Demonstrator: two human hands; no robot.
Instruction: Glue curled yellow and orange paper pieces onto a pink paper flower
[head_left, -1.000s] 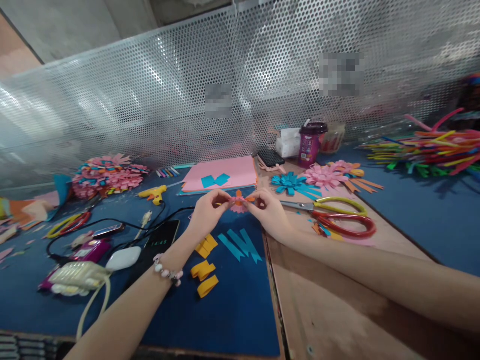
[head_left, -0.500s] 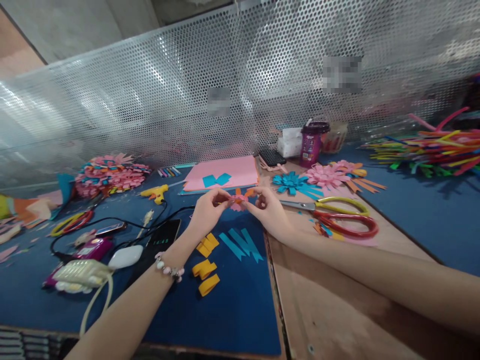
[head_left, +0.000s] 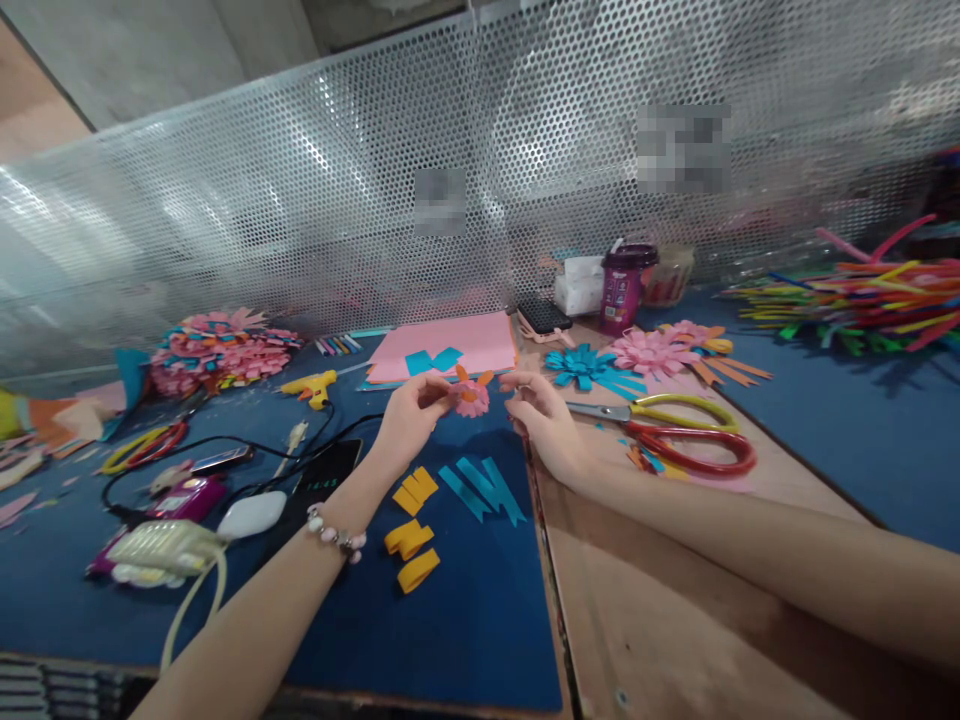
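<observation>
My left hand [head_left: 414, 418] is closed, pinching a small pink paper flower [head_left: 474, 400] at its left edge. Orange paper pieces stick up from the flower's top, and more orange shows at its middle. Just right of the flower is my right hand [head_left: 546, 425], apart from it, with bent fingers and a gap between thumb and forefinger. Nothing shows in that hand. Below the hands lie teal paper strips [head_left: 484, 488] with notched ends and several yellow paper loops [head_left: 418, 570]. Behind them, teal paper pieces [head_left: 433, 360] rest on a stack of pink paper [head_left: 480, 335].
Scissors [head_left: 686, 430] with yellow and red handles lie right of my right hand. Behind them are a teal paper flower [head_left: 579, 366], a larger pink one [head_left: 651, 352] and a purple cup [head_left: 619, 290]. A yellow glue gun [head_left: 309, 386], cables and a phone [head_left: 328, 475] lie left.
My right hand has let go of the pink flower and moved slightly right. The flower stays in my left hand and now shows more fully.
</observation>
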